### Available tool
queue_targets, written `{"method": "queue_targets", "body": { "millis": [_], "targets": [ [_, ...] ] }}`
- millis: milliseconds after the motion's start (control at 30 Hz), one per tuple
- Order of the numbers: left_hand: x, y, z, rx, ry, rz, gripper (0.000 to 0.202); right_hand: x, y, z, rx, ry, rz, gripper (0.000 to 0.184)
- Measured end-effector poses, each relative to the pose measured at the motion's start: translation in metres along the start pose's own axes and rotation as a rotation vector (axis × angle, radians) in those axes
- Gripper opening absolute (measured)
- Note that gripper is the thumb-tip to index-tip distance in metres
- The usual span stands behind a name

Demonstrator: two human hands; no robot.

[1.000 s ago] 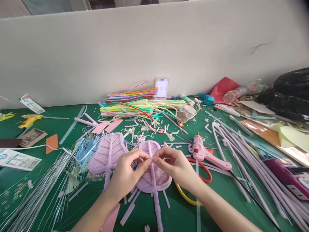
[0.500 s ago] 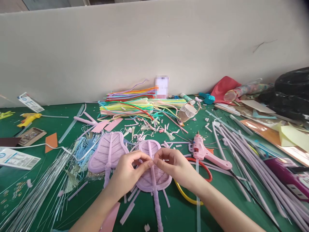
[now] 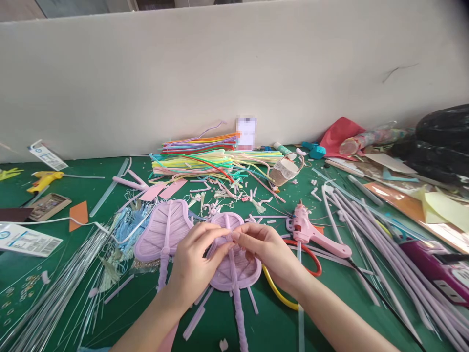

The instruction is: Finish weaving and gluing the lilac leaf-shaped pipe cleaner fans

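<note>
Over a lilac fan-shaped piece of fuzzy pipe cleaners (image 3: 252, 276), my left hand (image 3: 194, 256) and my right hand (image 3: 271, 252) meet at the fingertips. Both are closed in a pinch, close to the fan's central rib; whatever lies between the fingers is too small or hidden to make out. The fan's wrapped handle (image 3: 239, 318) points toward me. A second lilac fan (image 3: 156, 237) lies to the left, partly behind my left hand. Right of my right hand rests a pink hot glue gun (image 3: 303, 225) with a clear glue stick (image 3: 301, 293) in it.
Bundles of coloured pipe cleaners (image 3: 198, 164) lie at the back before a phone (image 3: 246, 134). Scissors with a yellow and red handle (image 3: 276, 293) sit under my right forearm. Thin wires (image 3: 54, 288) spread at left, lilac stems (image 3: 388, 249) at right. A small basket (image 3: 282, 173) stands behind.
My left hand's fingers have shifted slightly, its index finger and thumb now a little further apart near the tips. My right fingers have curled and turned somewhat. The fans stay in place.
</note>
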State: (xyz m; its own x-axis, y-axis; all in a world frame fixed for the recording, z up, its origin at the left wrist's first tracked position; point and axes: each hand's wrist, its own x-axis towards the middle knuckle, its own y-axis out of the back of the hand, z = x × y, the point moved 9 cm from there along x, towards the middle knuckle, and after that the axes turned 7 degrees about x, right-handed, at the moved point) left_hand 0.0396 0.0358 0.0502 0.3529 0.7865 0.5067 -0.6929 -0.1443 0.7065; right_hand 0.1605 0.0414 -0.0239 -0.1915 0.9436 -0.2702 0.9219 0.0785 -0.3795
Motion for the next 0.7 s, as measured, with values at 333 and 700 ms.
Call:
{"method": "queue_targets", "body": {
  "millis": [333, 700],
  "targets": [
    [0.000, 0.001, 0.007, 0.042, -0.062, 0.006, 0.020, 0.000, 0.002, 0.001, -0.023, -0.005, -0.003, 0.037],
    [-0.002, -0.008, -0.007, -0.111, 0.097, -0.080, 0.017, -0.004, 0.001, -0.018, -0.250, 0.201, 0.055, 0.026]
  ]
}}
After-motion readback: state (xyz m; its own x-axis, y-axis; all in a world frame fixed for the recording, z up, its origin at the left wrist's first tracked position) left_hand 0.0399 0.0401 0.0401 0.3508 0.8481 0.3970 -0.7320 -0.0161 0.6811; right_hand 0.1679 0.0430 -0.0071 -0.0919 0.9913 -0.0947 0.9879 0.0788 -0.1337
